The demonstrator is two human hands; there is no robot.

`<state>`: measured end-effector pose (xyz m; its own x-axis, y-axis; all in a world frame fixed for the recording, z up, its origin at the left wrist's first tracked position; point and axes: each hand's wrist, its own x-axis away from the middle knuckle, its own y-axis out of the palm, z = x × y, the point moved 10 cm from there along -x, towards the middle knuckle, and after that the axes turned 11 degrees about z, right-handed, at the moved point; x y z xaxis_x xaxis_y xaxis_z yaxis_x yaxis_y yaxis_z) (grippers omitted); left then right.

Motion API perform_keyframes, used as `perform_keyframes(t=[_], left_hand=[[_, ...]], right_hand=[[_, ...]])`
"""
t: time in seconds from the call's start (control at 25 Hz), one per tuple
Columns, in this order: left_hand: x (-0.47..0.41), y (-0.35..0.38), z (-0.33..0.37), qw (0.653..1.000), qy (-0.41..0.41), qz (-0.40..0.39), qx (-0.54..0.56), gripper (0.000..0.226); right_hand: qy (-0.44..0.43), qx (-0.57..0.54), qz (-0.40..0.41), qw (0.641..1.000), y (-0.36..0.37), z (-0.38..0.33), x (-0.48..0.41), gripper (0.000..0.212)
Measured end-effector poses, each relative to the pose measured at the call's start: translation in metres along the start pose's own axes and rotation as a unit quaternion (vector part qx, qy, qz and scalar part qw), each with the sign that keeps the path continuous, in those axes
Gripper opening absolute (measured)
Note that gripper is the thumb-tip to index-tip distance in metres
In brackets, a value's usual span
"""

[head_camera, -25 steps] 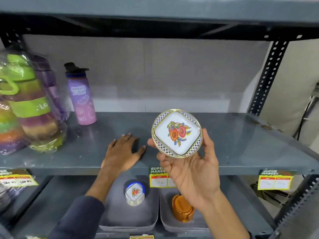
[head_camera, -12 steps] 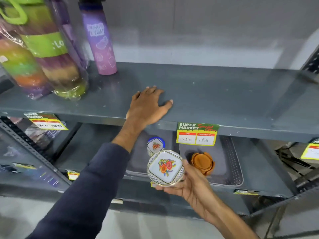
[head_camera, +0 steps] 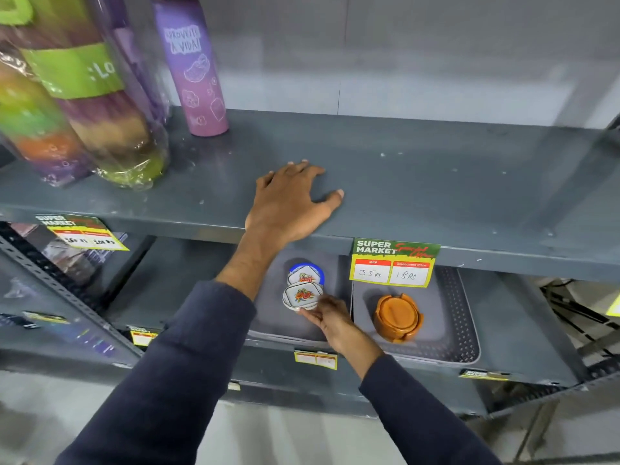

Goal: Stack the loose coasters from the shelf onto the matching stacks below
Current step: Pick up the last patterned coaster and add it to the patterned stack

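My right hand (head_camera: 330, 317) holds a round white coaster with a floral print and gold rim (head_camera: 302, 295) by its near edge, under the upper shelf. The coaster hovers just in front of and partly over the matching floral stack with a blue rim (head_camera: 307, 271) in the left grey tray (head_camera: 268, 325). A stack of orange coasters (head_camera: 397, 317) sits in the right grey tray (head_camera: 449, 330). My left hand (head_camera: 290, 203) lies flat, fingers spread, on the upper grey shelf (head_camera: 436, 182), holding nothing.
A purple bottle (head_camera: 194, 68) and wrapped multicoloured bottles (head_camera: 77, 105) stand on the upper shelf's left. A price tag (head_camera: 392, 263) hangs from the shelf edge above the trays. A perforated metal upright (head_camera: 60, 290) runs down the left.
My right hand has carried the floral coaster down from above the upper shelf and in under it to the floral stack. The view has tilted down. My left hand stays on the shelf.
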<state>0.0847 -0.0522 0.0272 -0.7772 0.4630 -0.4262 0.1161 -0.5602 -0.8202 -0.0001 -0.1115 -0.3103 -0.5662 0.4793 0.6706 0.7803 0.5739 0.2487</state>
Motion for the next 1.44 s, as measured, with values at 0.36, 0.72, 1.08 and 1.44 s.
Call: perform_keyframes(t=[0.36, 0.72, 1.08, 1.44], left_hand=[[-0.003, -0.004, 0.002, 1.000, -0.001, 0.020, 0.002, 0.060], [-0.004, -0.001, 0.001, 1.000, 0.004, 0.005, -0.011, 0.060], [-0.005, -0.001, 0.001, 1.000, 0.003, 0.006, -0.010, 0.060], [-0.005, 0.001, 0.001, 1.000, 0.000, 0.004, -0.008, 0.059]], right_hand=[[-0.026, 0.024, 0.042, 0.999, 0.007, 0.011, -0.049, 0.017], [-0.028, -0.004, 0.074, 0.997, 0.009, 0.006, -0.057, 0.024], [-0.240, 0.290, 0.129, 0.918, 0.005, -0.048, -0.009, 0.044], [-0.356, 0.693, -0.020, 0.627, 0.075, -0.054, -0.044, 0.118]])
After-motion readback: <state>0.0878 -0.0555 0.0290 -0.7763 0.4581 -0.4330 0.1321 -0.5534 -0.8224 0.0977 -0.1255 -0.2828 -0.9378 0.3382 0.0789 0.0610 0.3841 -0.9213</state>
